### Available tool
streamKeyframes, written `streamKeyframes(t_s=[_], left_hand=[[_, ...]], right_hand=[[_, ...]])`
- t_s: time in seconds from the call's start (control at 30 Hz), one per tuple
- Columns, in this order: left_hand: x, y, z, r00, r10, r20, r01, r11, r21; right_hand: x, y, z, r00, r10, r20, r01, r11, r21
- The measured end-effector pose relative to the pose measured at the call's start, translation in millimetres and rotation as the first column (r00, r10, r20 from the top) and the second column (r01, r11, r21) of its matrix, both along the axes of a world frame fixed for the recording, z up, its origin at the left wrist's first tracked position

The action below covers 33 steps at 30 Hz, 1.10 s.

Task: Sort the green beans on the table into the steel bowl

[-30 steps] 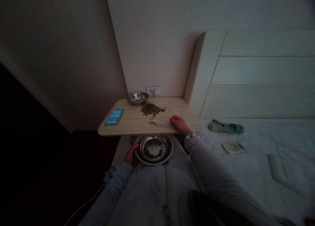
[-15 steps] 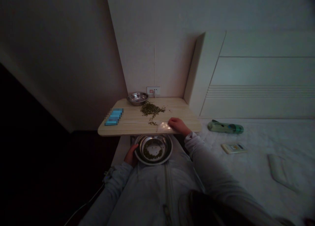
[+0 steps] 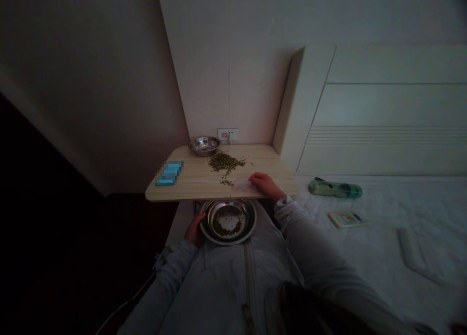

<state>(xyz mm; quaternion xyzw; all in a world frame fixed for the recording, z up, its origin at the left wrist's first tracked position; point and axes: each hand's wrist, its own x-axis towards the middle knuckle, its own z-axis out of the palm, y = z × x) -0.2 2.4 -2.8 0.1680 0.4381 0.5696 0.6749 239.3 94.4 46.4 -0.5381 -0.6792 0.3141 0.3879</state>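
Note:
My left hand (image 3: 194, 232) is closed on the left rim of a steel bowl (image 3: 251, 229), which rests at my lap just below the table edge. Small green beans or grains (image 3: 225, 229) lie in a ring on its bottom. Over the front right of the table, my right hand (image 3: 266, 184) pinches a clear plastic sheet (image 3: 241, 184), which is hard to see against the wood. A few loose grains (image 3: 226, 182) lie by the sheet's left end. Farther back a larger pile of green grains (image 3: 223, 161) is spread on the wood.
The small wooden table (image 3: 189, 191) carries a second steel bowl (image 3: 204, 146) at the back left and a blurred-out blue-screened device (image 3: 170, 173) at left. On the bed to the right lie a green bottle (image 3: 334, 188), a phone (image 3: 347, 220) and a pale flat item (image 3: 418, 254).
The clear sheet has tilted and lost its bright reflections. My right hand has shifted very slightly, and a dark speck now shows near the table's front edge. My left hand and the bowl stay put.

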Motion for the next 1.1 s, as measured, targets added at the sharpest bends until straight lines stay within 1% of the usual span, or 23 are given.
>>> streamKeyframes(t_s=[0.13,0.3,0.4,0.5,0.67,0.73,0.8,0.87,0.93,1.03,1.1], left_hand=[[0.8,-0.9,1.3,0.998,-0.036,0.043,0.036,0.999,0.003],[0.0,0.8,-2.1,0.996,-0.058,0.061,0.060,0.998,-0.024],[-1.2,1.9,-4.9,0.996,-0.061,0.059,0.064,0.996,-0.055],[-1.8,2.1,-6.6,0.996,-0.060,0.063,0.063,0.997,-0.048],[-1.8,2.1,-6.8,0.999,-0.040,0.029,0.042,0.998,-0.042],[-1.8,2.1,-6.2,0.998,-0.048,0.031,0.050,0.998,-0.037],[-1.9,2.1,-5.6,0.998,-0.052,0.035,0.053,0.998,-0.037],[-2.1,2.2,-5.5,0.998,-0.052,0.036,0.053,0.998,-0.035],[-2.5,2.3,-6.0,0.998,-0.054,0.035,0.056,0.998,-0.037],[-2.9,2.2,-7.1,0.996,-0.074,0.042,0.076,0.997,-0.035],[-2.8,1.7,-7.1,0.995,-0.084,0.055,0.085,0.996,-0.023]], right_hand=[[1.0,2.6,-3.6,0.998,0.057,0.016,-0.057,0.998,0.010],[0.8,2.9,-4.2,0.993,0.120,0.009,-0.120,0.993,0.000],[1.3,2.1,-2.1,0.993,0.112,-0.027,-0.112,0.994,0.001],[1.3,1.5,-0.8,0.997,0.077,-0.027,-0.076,0.997,0.015],[-0.6,1.3,-2.5,0.991,0.095,0.094,-0.098,0.995,0.022],[-1.1,1.1,-2.7,0.988,0.111,0.109,-0.112,0.994,0.004],[-0.9,0.6,-1.7,0.987,0.135,0.086,-0.134,0.991,-0.015],[0.0,-0.1,-0.1,0.989,0.145,0.029,-0.145,0.989,-0.023],[1.1,-0.5,1.3,0.995,0.090,-0.049,-0.091,0.996,-0.019],[2.7,0.0,1.9,0.983,-0.105,-0.148,0.110,0.994,0.025],[3.6,1.5,0.8,0.965,-0.192,-0.180,0.205,0.977,0.057]])
